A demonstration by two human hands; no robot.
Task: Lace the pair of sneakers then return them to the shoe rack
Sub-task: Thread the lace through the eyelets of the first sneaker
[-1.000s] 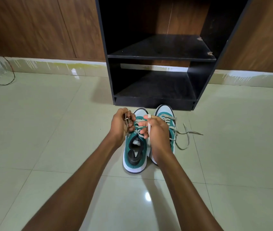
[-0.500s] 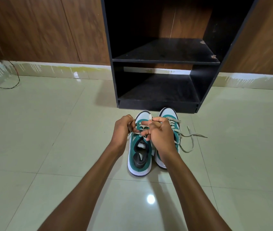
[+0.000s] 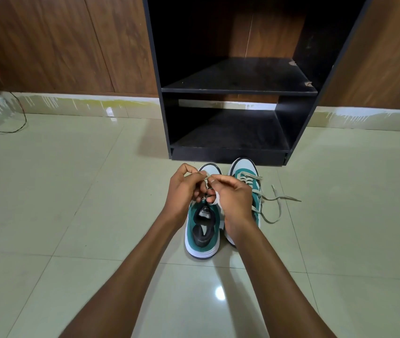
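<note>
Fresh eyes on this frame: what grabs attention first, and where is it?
Centre frame, the left hand and right hand pinch a pale lace over the left teal-and-white sneaker on the glossy cream tiled floor. The right teal-and-white sneaker beside it trails loose laces rightward. Just behind stands the black two-shelf shoe rack, nothing on its shelves.

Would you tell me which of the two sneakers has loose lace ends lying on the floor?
The right sneaker: its lace ends trail on the tiles. The left sneaker has its lace held up by both hands.
</note>
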